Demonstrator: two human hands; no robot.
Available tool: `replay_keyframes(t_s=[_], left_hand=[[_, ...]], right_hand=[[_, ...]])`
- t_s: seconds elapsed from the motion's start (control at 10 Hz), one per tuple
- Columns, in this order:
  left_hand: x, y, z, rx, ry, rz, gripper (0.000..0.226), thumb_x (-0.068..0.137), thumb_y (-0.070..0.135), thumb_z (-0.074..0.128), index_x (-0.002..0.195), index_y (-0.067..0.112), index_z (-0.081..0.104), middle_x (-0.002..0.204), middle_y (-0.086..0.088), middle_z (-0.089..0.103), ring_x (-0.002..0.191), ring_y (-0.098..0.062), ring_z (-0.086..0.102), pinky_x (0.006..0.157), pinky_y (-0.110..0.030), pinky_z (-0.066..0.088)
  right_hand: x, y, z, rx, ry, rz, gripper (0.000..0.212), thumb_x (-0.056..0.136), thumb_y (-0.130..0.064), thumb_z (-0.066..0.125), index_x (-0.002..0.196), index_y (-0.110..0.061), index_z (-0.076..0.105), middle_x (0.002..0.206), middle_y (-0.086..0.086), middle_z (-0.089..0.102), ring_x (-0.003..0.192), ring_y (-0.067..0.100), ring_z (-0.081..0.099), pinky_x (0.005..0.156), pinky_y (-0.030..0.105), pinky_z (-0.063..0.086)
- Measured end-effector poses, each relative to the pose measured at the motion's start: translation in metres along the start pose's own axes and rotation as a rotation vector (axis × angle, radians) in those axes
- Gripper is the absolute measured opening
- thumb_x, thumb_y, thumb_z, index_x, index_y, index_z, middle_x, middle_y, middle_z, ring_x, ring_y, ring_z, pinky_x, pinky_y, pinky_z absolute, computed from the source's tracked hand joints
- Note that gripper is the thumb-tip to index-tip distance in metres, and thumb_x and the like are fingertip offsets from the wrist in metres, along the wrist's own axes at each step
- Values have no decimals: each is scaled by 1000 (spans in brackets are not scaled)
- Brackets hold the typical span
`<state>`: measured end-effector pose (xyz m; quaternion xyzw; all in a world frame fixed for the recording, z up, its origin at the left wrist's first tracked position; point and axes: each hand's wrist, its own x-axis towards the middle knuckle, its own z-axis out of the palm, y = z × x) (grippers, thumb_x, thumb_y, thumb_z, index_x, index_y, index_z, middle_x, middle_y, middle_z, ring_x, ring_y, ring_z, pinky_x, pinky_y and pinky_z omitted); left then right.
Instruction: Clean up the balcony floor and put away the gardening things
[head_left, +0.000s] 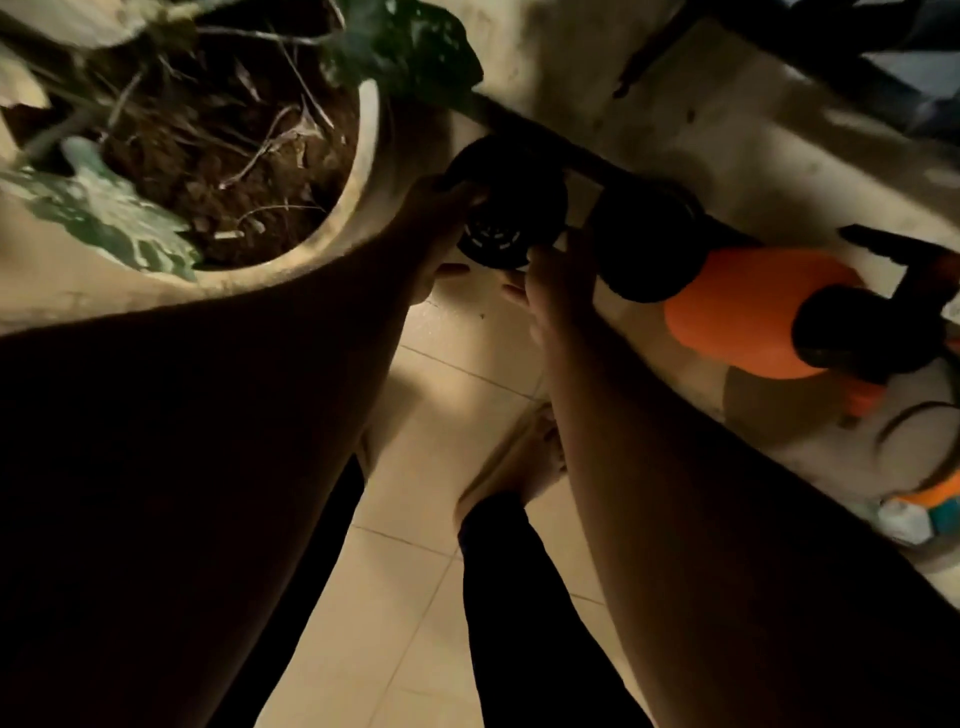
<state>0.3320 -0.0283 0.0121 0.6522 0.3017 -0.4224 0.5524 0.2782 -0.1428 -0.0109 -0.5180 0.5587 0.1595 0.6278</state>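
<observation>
Both arms are reaching down toward 2 small black plastic pots standing side by side against the base of the balcony wall (675, 124); the left hand (441, 234) is gripping the rim of the nearer black pot (506, 208), fingers curled over its edge; the right hand (558, 275) is sitting at that pot's other side, between it and the second black pot (644, 244), with fingers loosely bent, and whether it is actually holding the pot is hard to tell in the dim, blurred view; an orange pump sprayer (748, 312) is lying just beside the second pot, its black cap and handle pointing right; a large pale planter (363, 156) with brown soil, dry stems and variegated leaves is standing at the left; the person's foot (530, 462) in a sandal is resting on the beige floor tiles (415, 571).
</observation>
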Motion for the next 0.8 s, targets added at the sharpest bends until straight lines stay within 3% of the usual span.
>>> replay_keyframes(t_s=[0.2,0.3,0.4,0.5,0.7,0.8], left_hand=[[27,9,13,12,-27,42,46,95,31,59,138,24,45,115,5,63,101,-12,60,71,-31,51],[31,8,13,26,-19,58,48,94,33,60,137,24,42,118,7,60,103,-11,58,76,-32,51],[23,3,11,41,-8,45,53,93,37,61,140,25,40,121,7,54,105,-10,52,79,-34,50],[8,-3,12,73,-26,15,56,94,39,61,143,24,37,115,8,50,102,-12,49,81,-35,49],[-5,-3,13,100,-60,6,62,96,36,59,149,21,28,137,-2,46,112,-19,46,89,-40,49],[-14,-4,11,145,1,97,64,97,34,59,150,19,27,149,-9,42,123,-25,48,90,-34,49]], right_hand=[[19,-6,9,26,39,-10,44,101,-12,48,143,-23,43,131,16,57,97,29,70,56,29,56],[18,-11,7,56,2,31,45,102,-9,44,146,-20,40,130,17,58,91,25,70,59,29,58],[7,-11,8,-4,-14,53,47,103,-11,46,148,-15,35,130,15,59,97,25,70,78,38,61],[-6,-10,5,-45,-46,79,48,103,-12,47,149,-14,33,133,13,57,104,27,68,85,41,59],[-19,-12,7,-16,-47,129,50,103,-13,47,151,-12,31,136,13,56,107,28,67,95,46,55],[-23,-14,0,-45,1,145,49,103,-19,49,148,-8,32,119,15,55,107,28,65,95,45,54]])
